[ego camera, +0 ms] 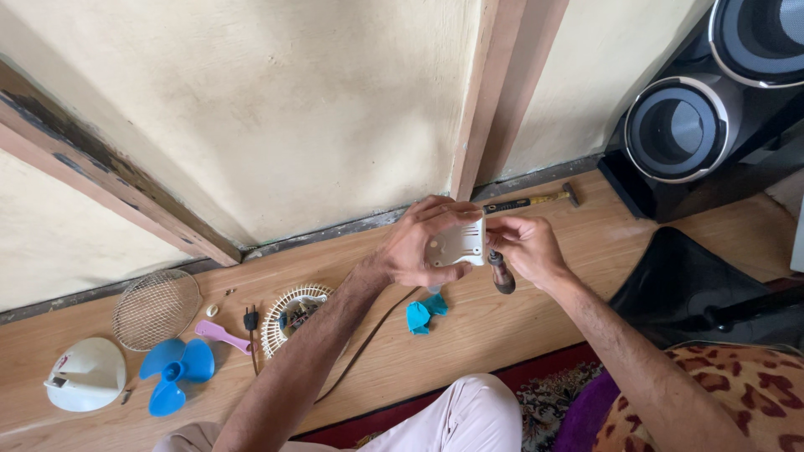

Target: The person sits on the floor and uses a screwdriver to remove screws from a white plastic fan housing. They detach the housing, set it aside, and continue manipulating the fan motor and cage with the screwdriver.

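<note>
The left hand [419,243] covered much of a small white plastic casing [459,244], its fingers wrapped around it, held above the wooden floor [502,326] near the wall. The right hand [523,247] gripped a screwdriver [502,274], whose tip was hidden behind the casing. The casing looked squarish, with small holes.

both forearms reach forward and meet. the left hand [423,243] curls in a closed grip, thumb low, fingers arched over the top. just beside it, the right hand [523,247] pinches shut, knuckles raised, wrist bent.
</note>
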